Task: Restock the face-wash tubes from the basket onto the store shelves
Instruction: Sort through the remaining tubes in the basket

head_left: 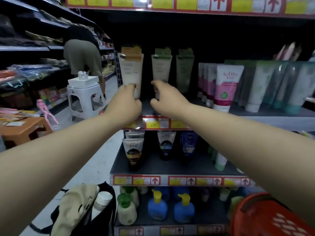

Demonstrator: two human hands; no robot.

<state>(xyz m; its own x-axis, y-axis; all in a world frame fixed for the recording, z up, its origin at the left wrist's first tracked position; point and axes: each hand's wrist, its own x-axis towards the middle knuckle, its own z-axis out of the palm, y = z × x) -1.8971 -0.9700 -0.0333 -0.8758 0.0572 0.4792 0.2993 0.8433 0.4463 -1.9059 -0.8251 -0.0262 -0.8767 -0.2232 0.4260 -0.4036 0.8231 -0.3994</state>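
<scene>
Orange-topped tube: is held upright on the shelf, base gripped by left hand. Green-topped tube: upright alongside, base pinched by right hand. Red basket: lower right.

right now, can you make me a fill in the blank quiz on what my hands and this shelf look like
The left hand grips the leftmost tube, whose top band is ___.
The right hand grips the next tube, whose top band is ___.
The basket at lower right is ___.
The blue pump bottles on the lowest visible shelf have ___ caps.
Missing words: orange, green, red, yellow.
</scene>
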